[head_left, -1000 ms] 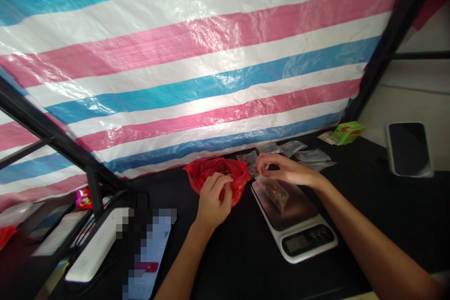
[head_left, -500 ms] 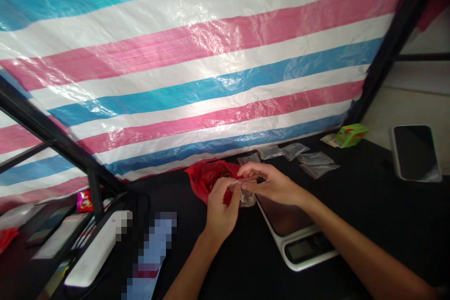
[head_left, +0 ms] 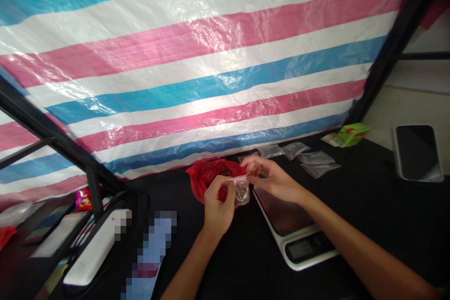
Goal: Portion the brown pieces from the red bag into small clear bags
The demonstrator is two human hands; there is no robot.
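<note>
While 2 hands (head_left: 242,192) grip the clear bag (head_left: 242,191), its lower edge hangs free.

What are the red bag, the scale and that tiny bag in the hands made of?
The red bag looks like thin, shiny plastic: it's crinkled and glossy. The tiny bag seems clear plastic, because you see through it. The scale has a smooth white rim, probably hard plastic; its dark top shines, maybe metal or glass.

A makeshift desk nook (striped sheeting (head_left: 211,58) behind a black tabletop (head_left: 372,197)).
</note>
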